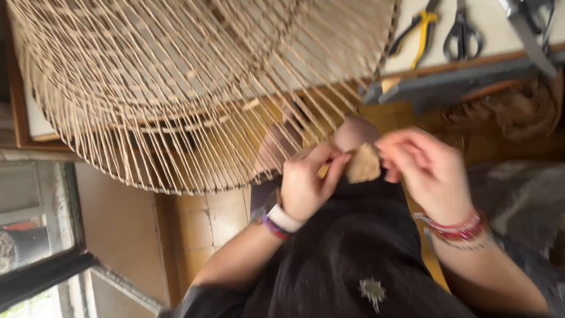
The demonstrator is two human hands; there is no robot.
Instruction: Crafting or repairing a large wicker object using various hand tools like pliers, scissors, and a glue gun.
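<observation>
below the big cane frame, whose spokes fan down-left, both hands pinch one small tan scrap. left hand is closed on its left edge, right hand curled at its right edge. the blurred scrap seems to point upward, long axis near upright. best kept taut, i judge, with fingertips near the edges. pliers and scissors lie right of the frame on the tabletop.

Yellow-handled pliers, scissors, perhaps a clamp.

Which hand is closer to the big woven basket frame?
The left hand. It sits just under the frame's lower rim, while the right hand is farther off to the side, pinching the tan piece.
</observation>
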